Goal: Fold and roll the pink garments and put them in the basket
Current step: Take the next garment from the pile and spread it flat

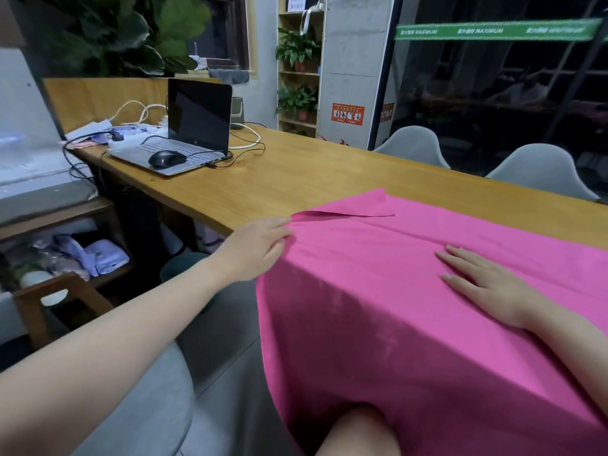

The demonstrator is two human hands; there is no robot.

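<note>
A large pink garment (378, 291) lies spread over the wooden table (279, 179), and its near part hangs down over the table's front edge onto my lap. Its far left corner is turned back in a small flap. My left hand (260, 248) pinches the garment's left edge at the table's edge, with the fingertips tucked under the cloth. Flat on top of the pink cloth, my right hand (487, 284) presses down with straight fingers. No basket is in view.
An open laptop (194, 126) with a black mouse (166, 158) and several cables sits at the table's far left. Two grey chairs (539, 172) stand behind the table. A low wooden shelf (65, 258) with folded cloth stands to my left.
</note>
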